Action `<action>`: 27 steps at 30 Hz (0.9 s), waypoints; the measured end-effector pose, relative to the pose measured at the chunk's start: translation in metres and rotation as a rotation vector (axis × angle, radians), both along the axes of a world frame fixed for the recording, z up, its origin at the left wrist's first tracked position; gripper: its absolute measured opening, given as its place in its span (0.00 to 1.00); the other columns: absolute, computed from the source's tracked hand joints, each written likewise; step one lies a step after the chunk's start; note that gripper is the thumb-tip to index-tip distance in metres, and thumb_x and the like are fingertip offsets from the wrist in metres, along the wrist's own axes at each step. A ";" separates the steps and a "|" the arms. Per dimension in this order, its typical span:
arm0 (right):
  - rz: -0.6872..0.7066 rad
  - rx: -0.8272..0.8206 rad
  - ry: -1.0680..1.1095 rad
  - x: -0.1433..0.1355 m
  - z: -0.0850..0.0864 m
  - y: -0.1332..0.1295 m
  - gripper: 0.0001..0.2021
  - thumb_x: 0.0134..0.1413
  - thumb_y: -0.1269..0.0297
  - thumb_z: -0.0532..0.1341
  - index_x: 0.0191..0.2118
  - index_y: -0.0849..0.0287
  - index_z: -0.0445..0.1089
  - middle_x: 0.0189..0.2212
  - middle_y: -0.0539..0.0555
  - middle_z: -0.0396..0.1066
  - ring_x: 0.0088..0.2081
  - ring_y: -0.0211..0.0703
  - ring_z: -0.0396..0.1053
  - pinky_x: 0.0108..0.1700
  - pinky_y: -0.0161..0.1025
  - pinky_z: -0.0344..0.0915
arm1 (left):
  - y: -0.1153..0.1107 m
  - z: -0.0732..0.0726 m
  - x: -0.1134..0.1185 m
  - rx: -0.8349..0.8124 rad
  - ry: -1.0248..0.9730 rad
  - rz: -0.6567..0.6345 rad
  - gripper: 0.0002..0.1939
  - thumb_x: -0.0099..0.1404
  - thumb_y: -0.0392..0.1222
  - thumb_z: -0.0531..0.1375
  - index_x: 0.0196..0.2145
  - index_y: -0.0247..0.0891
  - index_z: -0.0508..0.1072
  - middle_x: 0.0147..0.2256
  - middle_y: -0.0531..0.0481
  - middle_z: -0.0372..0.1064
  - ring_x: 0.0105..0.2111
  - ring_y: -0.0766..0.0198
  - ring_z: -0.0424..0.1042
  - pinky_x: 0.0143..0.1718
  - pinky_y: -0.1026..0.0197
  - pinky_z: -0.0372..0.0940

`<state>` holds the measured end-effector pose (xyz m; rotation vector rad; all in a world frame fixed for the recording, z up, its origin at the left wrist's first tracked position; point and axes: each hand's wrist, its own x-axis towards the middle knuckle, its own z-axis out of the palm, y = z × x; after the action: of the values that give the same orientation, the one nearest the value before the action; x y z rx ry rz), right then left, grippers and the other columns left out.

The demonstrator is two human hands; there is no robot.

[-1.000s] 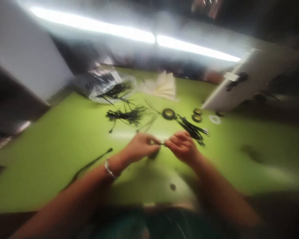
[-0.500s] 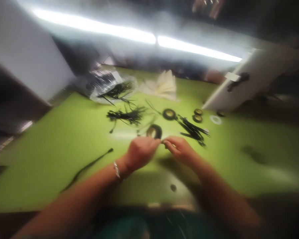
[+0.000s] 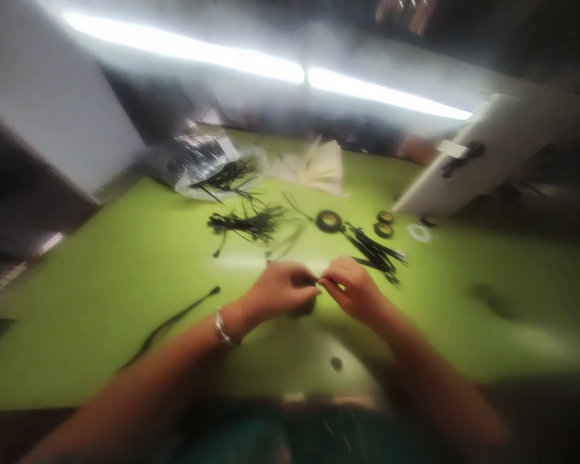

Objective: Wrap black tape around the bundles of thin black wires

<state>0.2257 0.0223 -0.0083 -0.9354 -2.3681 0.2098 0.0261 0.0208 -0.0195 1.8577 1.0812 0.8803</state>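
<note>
Over the middle of the green table point(image 3: 174, 258), my left hand point(image 3: 283, 289) is closed around a dark tape roll point(image 3: 304, 307), mostly hidden beneath the fingers. My right hand point(image 3: 350, 287) pinches a small dark piece just to the right of it; the fingertips of both hands almost touch. What that piece is cannot be made out. Behind them lie a bundle of black cables point(image 3: 246, 222), another black roll point(image 3: 328, 221) and a bunch of black strips point(image 3: 377, 251). A single black cable point(image 3: 174, 319) lies left of my left wrist.
A clear plastic bag point(image 3: 207, 167) with black cables is at the back left, beside pale papers point(image 3: 321, 167). Two small rolls point(image 3: 384, 223) and a white ring point(image 3: 419, 232) lie right. White panels point(image 3: 457, 158) flank the table.
The tape roll, which stood up behind my left hand, is now below its fingers. My left hand has turned over it. My right hand has hardly moved.
</note>
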 end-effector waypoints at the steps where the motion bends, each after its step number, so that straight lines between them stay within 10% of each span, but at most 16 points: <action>1: -0.002 0.062 -0.041 0.000 -0.001 0.000 0.09 0.61 0.66 0.57 0.29 0.59 0.67 0.24 0.51 0.64 0.30 0.40 0.57 0.36 0.38 0.55 | 0.000 0.002 0.000 -0.034 0.020 0.004 0.09 0.56 0.44 0.64 0.31 0.36 0.79 0.24 0.51 0.73 0.25 0.68 0.67 0.26 0.67 0.59; 7: -0.056 0.385 -0.158 -0.003 -0.007 -0.002 0.07 0.60 0.66 0.59 0.30 0.58 0.68 0.23 0.50 0.65 0.30 0.40 0.56 0.38 0.40 0.53 | 0.000 0.004 -0.005 -0.261 0.021 0.005 0.13 0.57 0.46 0.61 0.29 0.33 0.79 0.18 0.52 0.68 0.18 0.70 0.63 0.19 0.67 0.54; 15: -0.065 0.627 -0.170 0.003 -0.019 0.003 0.02 0.58 0.68 0.61 0.38 0.56 0.70 0.27 0.50 0.71 0.33 0.41 0.62 0.42 0.41 0.56 | -0.002 0.003 -0.003 -0.141 0.040 0.060 0.13 0.60 0.43 0.58 0.27 0.33 0.78 0.17 0.52 0.67 0.19 0.69 0.63 0.21 0.67 0.55; 23: -0.063 -0.102 0.052 0.002 -0.007 0.007 0.10 0.63 0.59 0.55 0.38 0.57 0.71 0.32 0.54 0.73 0.33 0.41 0.67 0.37 0.39 0.62 | -0.005 -0.013 0.001 0.849 0.425 0.166 0.12 0.65 0.33 0.52 0.29 0.36 0.75 0.23 0.49 0.66 0.23 0.65 0.62 0.24 0.61 0.54; 27: -0.051 -0.410 0.044 -0.001 -0.001 0.002 0.16 0.63 0.59 0.53 0.26 0.58 0.68 0.22 0.49 0.68 0.26 0.37 0.64 0.30 0.35 0.59 | -0.004 -0.018 -0.001 1.052 0.462 0.122 0.11 0.66 0.32 0.53 0.34 0.36 0.75 0.21 0.51 0.64 0.22 0.65 0.60 0.25 0.61 0.55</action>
<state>0.2246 0.0244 -0.0089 -1.1600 -2.2990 0.7084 0.0249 0.0164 -0.0371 2.9965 1.0897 1.2710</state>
